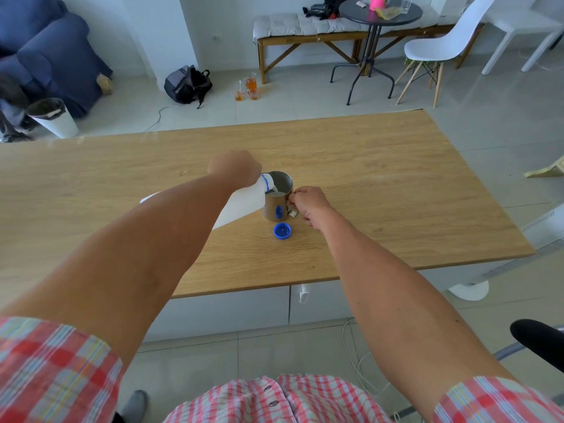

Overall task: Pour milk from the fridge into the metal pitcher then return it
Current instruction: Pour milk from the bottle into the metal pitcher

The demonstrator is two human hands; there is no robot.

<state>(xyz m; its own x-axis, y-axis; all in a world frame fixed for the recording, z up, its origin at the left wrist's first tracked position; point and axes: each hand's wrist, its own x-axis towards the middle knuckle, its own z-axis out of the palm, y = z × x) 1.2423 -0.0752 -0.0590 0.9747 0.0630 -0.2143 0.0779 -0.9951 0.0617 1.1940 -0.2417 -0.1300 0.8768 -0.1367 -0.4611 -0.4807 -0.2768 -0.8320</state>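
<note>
My left hand (236,167) grips the tipped, slippery milk bottle (241,203) near its neck above the pitcher (277,198), my right hand (306,203) pinching the stiff handle.

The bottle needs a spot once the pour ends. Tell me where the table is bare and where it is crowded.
Bare wood runs across the whole far half of the table and along its right side beyond the right hand. The crowded patch is the middle: left hand tipping the milk bottle over the metal pitcher, with the blue cap just in front.
</note>
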